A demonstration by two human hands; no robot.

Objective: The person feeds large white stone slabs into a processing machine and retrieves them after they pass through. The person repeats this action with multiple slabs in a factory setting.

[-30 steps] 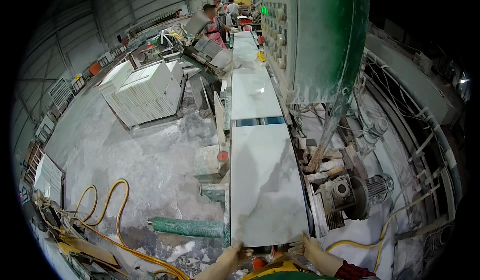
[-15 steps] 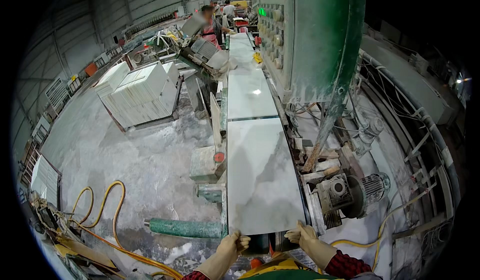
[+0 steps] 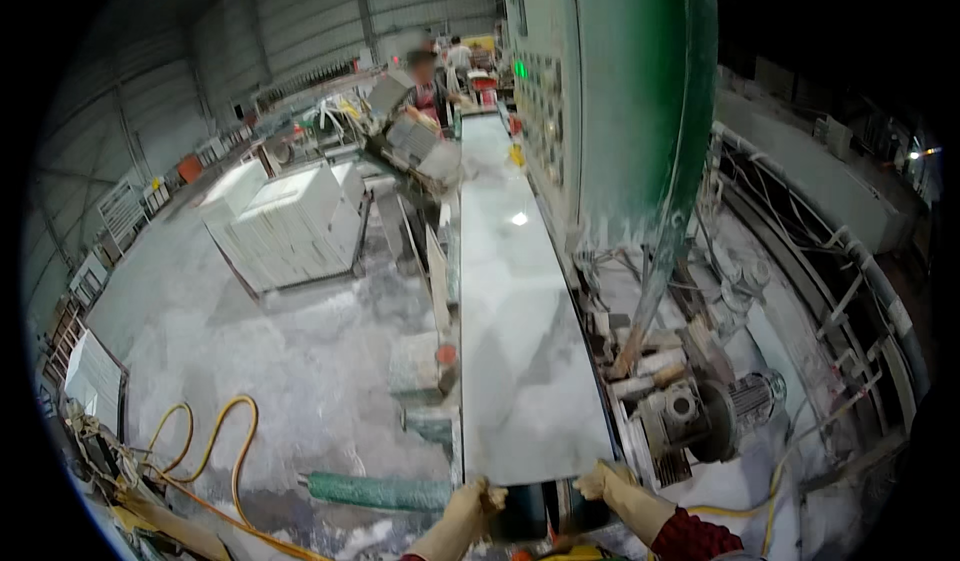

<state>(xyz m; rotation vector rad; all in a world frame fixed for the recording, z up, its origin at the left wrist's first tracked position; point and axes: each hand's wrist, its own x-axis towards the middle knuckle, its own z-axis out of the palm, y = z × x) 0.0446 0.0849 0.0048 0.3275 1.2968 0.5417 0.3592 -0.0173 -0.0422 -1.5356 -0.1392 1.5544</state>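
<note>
Glossy white rectangular slab with smoky grey veins (image 3: 530,391) lies flat, lengthwise, along a long, narrow, dark-topped conveyor (image 3: 525,514); the left hand (image 3: 477,499) and the right hand (image 3: 605,483) are at its two near corners, fingers curled (whether they pinch the edge, I cannot tell); a tall green metal cabinet (image 3: 640,91) stands right of the conveyor.

Stacked white slabs (image 3: 295,236) are set on the floor (image 3: 310,351) at left, where a yellow hose (image 3: 254,423) is looped nearer. At right, a green control cabinet (image 3: 635,91) and, nearer, an electric motor (image 3: 755,398) are seen.
</note>
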